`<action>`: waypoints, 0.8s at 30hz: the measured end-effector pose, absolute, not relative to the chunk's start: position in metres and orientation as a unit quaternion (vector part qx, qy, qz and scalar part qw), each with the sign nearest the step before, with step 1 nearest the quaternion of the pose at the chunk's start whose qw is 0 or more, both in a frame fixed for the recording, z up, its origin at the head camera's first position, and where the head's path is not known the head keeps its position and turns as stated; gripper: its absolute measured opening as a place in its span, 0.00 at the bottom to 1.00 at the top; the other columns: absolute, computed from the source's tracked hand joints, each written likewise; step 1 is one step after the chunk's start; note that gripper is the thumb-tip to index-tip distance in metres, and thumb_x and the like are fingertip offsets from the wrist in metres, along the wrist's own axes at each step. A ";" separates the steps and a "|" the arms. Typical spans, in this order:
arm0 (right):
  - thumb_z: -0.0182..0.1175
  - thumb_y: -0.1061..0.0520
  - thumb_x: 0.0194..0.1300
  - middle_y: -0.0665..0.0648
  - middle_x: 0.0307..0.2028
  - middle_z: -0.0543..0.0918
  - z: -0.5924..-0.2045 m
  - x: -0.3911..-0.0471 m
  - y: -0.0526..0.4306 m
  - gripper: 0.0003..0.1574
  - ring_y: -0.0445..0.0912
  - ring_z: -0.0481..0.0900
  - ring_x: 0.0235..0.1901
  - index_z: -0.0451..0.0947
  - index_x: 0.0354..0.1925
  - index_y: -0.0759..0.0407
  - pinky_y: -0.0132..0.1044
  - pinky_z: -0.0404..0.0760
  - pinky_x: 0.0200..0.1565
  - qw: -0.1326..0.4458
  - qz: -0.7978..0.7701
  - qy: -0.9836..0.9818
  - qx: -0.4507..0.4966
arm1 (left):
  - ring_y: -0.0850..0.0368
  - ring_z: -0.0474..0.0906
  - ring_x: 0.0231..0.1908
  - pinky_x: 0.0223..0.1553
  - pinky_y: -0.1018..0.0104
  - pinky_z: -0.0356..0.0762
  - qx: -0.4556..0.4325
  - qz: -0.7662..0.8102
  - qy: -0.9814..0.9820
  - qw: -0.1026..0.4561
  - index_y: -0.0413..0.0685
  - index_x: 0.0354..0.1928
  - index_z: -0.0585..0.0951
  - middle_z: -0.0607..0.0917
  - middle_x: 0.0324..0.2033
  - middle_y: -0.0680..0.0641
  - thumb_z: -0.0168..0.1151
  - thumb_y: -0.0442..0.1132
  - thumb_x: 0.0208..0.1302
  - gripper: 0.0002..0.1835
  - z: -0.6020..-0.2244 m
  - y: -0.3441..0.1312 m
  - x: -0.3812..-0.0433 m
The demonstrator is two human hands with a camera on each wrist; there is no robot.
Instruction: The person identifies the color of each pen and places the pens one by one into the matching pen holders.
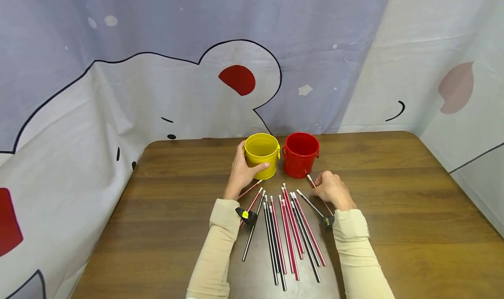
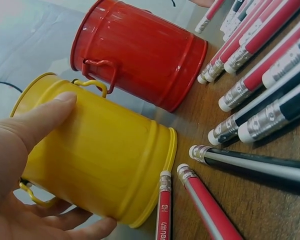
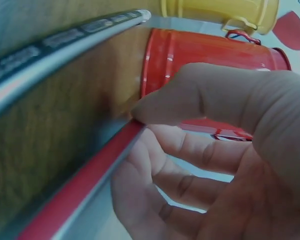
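Observation:
My left hand [image 1: 241, 172] grips the yellow bucket [image 1: 270, 171] from its left side, thumb across the front and fingers around the far side. In the left wrist view the bucket [image 2: 100, 155] stands on the table close to several pencil ends. Right beside it is the red bucket [image 1: 299, 164], which neither hand grips. My right hand [image 1: 334, 190] pinches a red pencil [image 3: 90, 185] between thumb and fingers, just in front of the red bucket. The pencil's white eraser end points toward that bucket. Whether the pencil is lifted off the table, I cannot tell.
Several red pencils [image 1: 289, 246] and black pencils [image 1: 271, 246] lie fanned out between my forearms, eraser ends toward the buckets. One black pencil [image 1: 310, 203] lies apart near my right hand. A printed curtain [image 1: 177, 97] hangs behind the wooden table [image 1: 393, 176].

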State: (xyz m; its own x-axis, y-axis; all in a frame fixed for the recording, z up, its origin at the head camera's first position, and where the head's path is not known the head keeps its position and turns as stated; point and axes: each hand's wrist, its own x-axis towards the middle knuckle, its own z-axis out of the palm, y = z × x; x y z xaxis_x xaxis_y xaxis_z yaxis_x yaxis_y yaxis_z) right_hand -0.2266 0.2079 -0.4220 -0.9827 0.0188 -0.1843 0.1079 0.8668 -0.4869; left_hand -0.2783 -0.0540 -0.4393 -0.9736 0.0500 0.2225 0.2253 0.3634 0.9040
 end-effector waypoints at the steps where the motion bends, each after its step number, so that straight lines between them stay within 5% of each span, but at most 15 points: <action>1: 0.62 0.59 0.48 0.57 0.27 0.78 -0.421 -0.227 0.209 0.09 0.50 0.74 0.26 0.76 0.31 0.59 0.39 0.70 0.25 0.083 -0.263 0.961 0.027 | 0.55 0.65 0.57 0.62 0.54 0.59 -0.086 -0.559 -0.821 0.078 0.58 0.66 0.54 0.68 0.59 0.48 0.73 0.50 0.44 0.49 -0.439 -0.054 -0.278; 24: 0.56 0.70 0.50 0.57 0.28 0.78 -0.401 -0.222 0.219 0.12 0.45 0.77 0.29 0.74 0.37 0.66 0.31 0.75 0.32 -0.028 -0.399 0.908 -0.127 | 0.55 0.63 0.58 0.63 0.53 0.58 -0.082 -0.554 -0.826 0.067 0.58 0.67 0.53 0.66 0.60 0.47 0.72 0.52 0.45 0.50 -0.439 -0.054 -0.278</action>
State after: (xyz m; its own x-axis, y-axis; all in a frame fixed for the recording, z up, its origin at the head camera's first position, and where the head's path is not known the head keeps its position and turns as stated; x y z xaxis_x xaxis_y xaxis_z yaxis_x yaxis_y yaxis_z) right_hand -0.2224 0.2191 -0.4010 -0.9662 -0.2078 0.1526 -0.2529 0.6491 -0.7174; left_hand -0.2779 -0.0540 -0.4385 -0.9774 0.0620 0.2019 0.2103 0.3726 0.9038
